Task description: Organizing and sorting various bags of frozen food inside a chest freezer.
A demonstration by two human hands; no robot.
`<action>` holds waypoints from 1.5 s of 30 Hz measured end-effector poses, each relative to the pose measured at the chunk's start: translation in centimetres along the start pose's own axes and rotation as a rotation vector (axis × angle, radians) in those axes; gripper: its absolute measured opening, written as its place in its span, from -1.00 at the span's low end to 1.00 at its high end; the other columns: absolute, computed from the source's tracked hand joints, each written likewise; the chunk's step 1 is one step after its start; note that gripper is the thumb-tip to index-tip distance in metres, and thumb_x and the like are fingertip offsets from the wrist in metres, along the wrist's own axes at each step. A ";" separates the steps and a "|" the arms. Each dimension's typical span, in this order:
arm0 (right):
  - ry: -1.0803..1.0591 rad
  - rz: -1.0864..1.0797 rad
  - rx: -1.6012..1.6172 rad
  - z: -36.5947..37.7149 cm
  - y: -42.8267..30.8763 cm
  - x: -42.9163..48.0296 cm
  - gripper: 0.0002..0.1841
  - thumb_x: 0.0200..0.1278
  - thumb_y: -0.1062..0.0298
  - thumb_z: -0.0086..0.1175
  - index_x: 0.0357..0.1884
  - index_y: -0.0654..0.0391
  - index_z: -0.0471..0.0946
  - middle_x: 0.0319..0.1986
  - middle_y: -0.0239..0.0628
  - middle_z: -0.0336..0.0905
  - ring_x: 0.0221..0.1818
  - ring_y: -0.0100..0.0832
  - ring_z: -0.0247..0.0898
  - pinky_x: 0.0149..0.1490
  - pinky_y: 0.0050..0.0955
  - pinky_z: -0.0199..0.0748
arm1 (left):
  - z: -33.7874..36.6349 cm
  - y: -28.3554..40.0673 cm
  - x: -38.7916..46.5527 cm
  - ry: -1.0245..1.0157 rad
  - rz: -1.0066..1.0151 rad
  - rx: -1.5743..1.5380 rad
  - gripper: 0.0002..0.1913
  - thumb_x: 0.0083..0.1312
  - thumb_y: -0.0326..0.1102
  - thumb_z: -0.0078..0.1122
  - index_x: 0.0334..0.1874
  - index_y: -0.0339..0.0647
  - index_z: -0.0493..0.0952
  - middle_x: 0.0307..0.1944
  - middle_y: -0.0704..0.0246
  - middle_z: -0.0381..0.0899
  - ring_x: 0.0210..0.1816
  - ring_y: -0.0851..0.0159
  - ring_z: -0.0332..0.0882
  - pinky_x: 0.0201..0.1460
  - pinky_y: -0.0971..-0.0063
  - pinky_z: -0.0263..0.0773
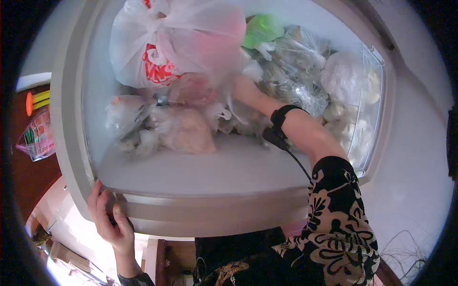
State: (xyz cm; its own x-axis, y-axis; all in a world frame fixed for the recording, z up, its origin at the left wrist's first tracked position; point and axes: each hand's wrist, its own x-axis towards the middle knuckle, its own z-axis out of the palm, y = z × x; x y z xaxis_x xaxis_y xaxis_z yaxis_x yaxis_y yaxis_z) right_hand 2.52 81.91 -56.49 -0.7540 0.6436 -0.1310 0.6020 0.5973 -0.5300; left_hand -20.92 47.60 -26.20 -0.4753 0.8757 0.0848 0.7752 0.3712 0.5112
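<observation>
An open chest freezer (214, 207) holds many plastic bags. My left hand (109, 214) rests on its front left rim, fingertips over the inner edge. Into the freezer reaches my right arm, with a black strap and cable at the wrist. The right hand (240, 85) is mostly hidden in haze beside a large white plastic bag (143, 35) with red print; its fingers and any grip cannot be seen. Below that bag lie a clear bag of pinkish food (189, 130) and another clear bag (127, 111). A green bag (263, 30) sits beyond the hand.
Clear bags of food (300, 71) fill the back right, next to a whitish bag (343, 77). A wire basket (375, 118) with wrapped items hangs along the right wall. Outside at left, a pink net bag (39, 137) and a thing with yellow handles (39, 100) lie on a dark red surface.
</observation>
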 end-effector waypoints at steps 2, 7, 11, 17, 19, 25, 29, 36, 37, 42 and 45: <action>0.041 0.042 0.049 -0.2 0.2 -0.3 -0.83 -0.01 0.47 -0.05 -0.36 0.32 0.44 -0.45 0.12 0.52 -0.33 0.09 0.48 -0.23 -0.07 0.45 | 0.7 0.3 0.2 0.020 -0.018 -0.030 -0.72 0.34 -0.40 -0.11 0.03 -0.41 0.36 0.14 0.01 0.34 0.16 0.01 0.32 0.20 0.26 0.22; -0.191 -0.003 -0.073 -2.6 -1.9 -0.5 -0.84 -0.05 0.47 -0.03 -0.40 0.31 0.49 -0.43 0.08 0.53 -0.32 0.05 0.50 -0.24 -0.09 0.46 | 1.0 -0.6 -0.4 0.046 -0.015 -0.041 -0.72 0.35 -0.39 -0.10 0.04 -0.41 0.37 0.15 0.04 0.33 0.16 0.05 0.32 0.21 0.29 0.20; -0.362 0.116 0.030 -3.6 -3.7 -3.3 -0.86 -0.07 0.47 0.02 -0.41 0.25 0.51 -0.38 -0.01 0.57 -0.26 -0.02 0.52 -0.22 -0.18 0.50 | 0.9 0.3 0.0 0.035 -0.006 0.001 -0.70 0.35 -0.36 -0.08 0.04 -0.42 0.37 0.16 0.06 0.33 0.17 0.07 0.31 0.22 0.31 0.19; -0.501 0.096 0.151 -5.5 -6.5 -5.9 -0.78 0.01 0.46 0.02 -0.24 0.18 0.50 -0.26 -0.02 0.53 -0.16 -0.02 0.45 -0.06 -0.16 0.41 | 1.0 0.3 -0.1 0.030 -0.035 -0.036 -0.70 0.35 -0.36 -0.08 0.04 -0.40 0.36 0.16 0.08 0.33 0.17 0.09 0.30 0.24 0.31 0.17; -0.417 0.096 0.089 -5.9 -6.4 -5.6 -0.76 0.01 0.45 0.04 -0.21 0.17 0.49 -0.30 -0.02 0.52 -0.15 -0.04 0.44 -0.03 -0.18 0.41 | 0.9 0.5 0.1 0.013 -0.019 0.008 -0.71 0.35 -0.37 -0.09 0.04 -0.40 0.36 0.16 0.09 0.33 0.17 0.09 0.30 0.24 0.31 0.17; 0.263 -0.019 -0.498 -9.7 -3.5 -0.5 -0.73 0.10 0.41 -0.03 -0.10 0.12 0.43 -0.47 -0.19 0.52 -0.37 -0.15 0.51 -0.31 -0.27 0.50 | 0.9 0.3 -0.4 0.023 -0.049 -0.039 -0.72 0.35 -0.38 -0.10 0.04 -0.40 0.36 0.15 0.08 0.34 0.17 0.08 0.31 0.24 0.31 0.17; 0.214 -0.058 -0.635 -6.5 -1.0 1.6 -0.71 0.10 0.37 -0.06 -0.10 0.20 0.43 -0.46 -0.20 0.53 -0.42 -0.17 0.51 -0.41 -0.31 0.47 | 0.8 0.4 -0.1 -0.008 -0.041 -0.012 -0.74 0.34 -0.40 -0.09 0.02 -0.39 0.36 0.15 0.07 0.33 0.17 0.07 0.31 0.24 0.29 0.16; 0.024 0.048 -0.306 -9.4 -2.4 4.1 -0.64 -0.02 0.34 0.06 -0.17 0.37 0.49 -0.47 -0.02 0.57 -0.39 -0.04 0.54 -0.35 -0.16 0.50 | 0.3 -0.4 -0.6 0.003 -0.039 0.003 -0.75 0.32 -0.43 -0.07 0.00 -0.39 0.36 0.13 0.04 0.35 0.16 0.04 0.32 0.23 0.28 0.18; -0.066 0.124 -0.232 -11.8 -3.4 4.7 -0.66 -0.03 0.36 0.07 -0.20 0.36 0.51 -0.48 0.01 0.57 -0.38 -0.02 0.54 -0.32 -0.14 0.51 | 0.3 0.0 -0.3 0.001 -0.029 0.014 -0.75 0.32 -0.43 -0.07 0.00 -0.39 0.36 0.12 0.04 0.36 0.16 0.04 0.32 0.22 0.28 0.19; 0.213 0.069 -0.074 -15.1 -4.7 7.2 -0.76 0.02 0.33 0.02 -0.28 0.21 0.56 -0.39 0.04 0.55 -0.26 0.02 0.49 -0.13 -0.18 0.45 | 0.6 0.8 0.3 -0.002 -0.028 0.006 -0.75 0.32 -0.45 -0.08 0.00 -0.38 0.36 0.12 0.05 0.37 0.15 0.05 0.33 0.22 0.28 0.19; 0.206 0.059 -0.054 -14.9 -4.9 7.6 -0.71 0.00 0.31 0.04 -0.21 0.21 0.54 -0.36 0.02 0.56 -0.24 0.02 0.48 -0.11 -0.19 0.44 | 0.5 0.8 0.3 -0.007 -0.017 0.018 -0.75 0.31 -0.46 -0.08 0.01 -0.37 0.36 0.12 0.06 0.36 0.15 0.05 0.33 0.22 0.28 0.19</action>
State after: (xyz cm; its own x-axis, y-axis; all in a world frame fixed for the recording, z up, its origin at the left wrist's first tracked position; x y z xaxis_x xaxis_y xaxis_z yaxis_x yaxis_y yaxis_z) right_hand -2.25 91.06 -42.39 -0.6507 0.7592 0.0165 0.6608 0.5768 -0.4802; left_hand -20.26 48.30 -26.18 -0.4852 0.8716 0.0699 0.7746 0.3913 0.4969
